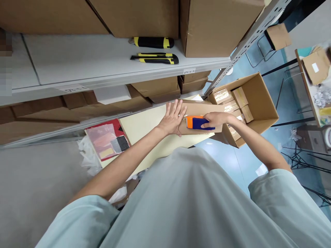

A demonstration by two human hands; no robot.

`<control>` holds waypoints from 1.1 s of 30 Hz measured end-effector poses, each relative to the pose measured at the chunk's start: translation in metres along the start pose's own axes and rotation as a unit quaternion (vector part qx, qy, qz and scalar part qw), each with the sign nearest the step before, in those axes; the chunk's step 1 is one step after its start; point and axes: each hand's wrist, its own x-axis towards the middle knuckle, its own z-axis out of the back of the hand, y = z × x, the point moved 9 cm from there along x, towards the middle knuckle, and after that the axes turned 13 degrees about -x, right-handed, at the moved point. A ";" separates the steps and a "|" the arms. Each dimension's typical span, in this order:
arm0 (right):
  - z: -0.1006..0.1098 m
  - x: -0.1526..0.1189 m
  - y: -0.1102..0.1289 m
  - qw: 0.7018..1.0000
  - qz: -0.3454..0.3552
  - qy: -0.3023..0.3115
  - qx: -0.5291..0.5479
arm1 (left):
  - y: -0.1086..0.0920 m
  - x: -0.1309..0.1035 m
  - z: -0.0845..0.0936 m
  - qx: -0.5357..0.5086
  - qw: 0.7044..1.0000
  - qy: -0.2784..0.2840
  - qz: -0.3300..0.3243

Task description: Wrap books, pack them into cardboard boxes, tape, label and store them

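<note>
A closed brown cardboard box (204,109) lies on the pale yellow tabletop (144,125) in front of me. My left hand (172,119) rests flat on the left end of this box, fingers spread. Wrapped around the dark blue part of an orange-and-blue tape dispenser (192,122), my right hand (213,120) keeps it against the top of the box. A shiny strip that looks like clear tape shows between the hand and the dispenser. The dispenser's underside is hidden.
An open carton (261,100) with several small taped boxes (239,96) stands at the right. Two utility knives (155,42) lie on the grey shelf (85,58) above, before large cartons (214,27). A red folder (119,129) with papers sits at the table's left end.
</note>
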 end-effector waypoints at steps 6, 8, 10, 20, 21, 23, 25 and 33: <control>0.002 -0.004 0.004 1.000 -0.020 -0.003 -0.012 | -0.004 0.004 0.000 0.009 1.000 0.016 -0.011; 0.004 -0.006 0.008 1.000 -0.018 -0.006 -0.019 | -0.005 0.003 0.002 0.013 1.000 0.018 -0.006; 0.005 -0.010 0.012 1.000 -0.018 -0.008 -0.023 | -0.007 -0.004 0.007 0.016 1.000 0.017 0.000; 0.005 0.001 0.098 0.991 0.132 0.032 0.011 | -0.003 -0.137 0.033 0.017 0.996 0.024 0.084; 0.005 0.007 0.112 0.988 0.150 0.043 0.012 | 0.001 -0.154 0.034 0.015 0.995 0.024 0.098; 0.005 0.020 0.140 0.979 0.186 0.073 0.026 | 0.012 -0.187 0.036 0.017 0.992 0.020 0.125; 0.006 0.033 0.169 0.967 0.225 0.108 0.051 | 0.025 -0.217 0.038 0.020 0.988 0.010 0.150; 0.008 0.071 0.218 0.954 0.235 0.184 0.035 | 0.066 -0.271 0.028 -0.033 0.983 -0.030 0.178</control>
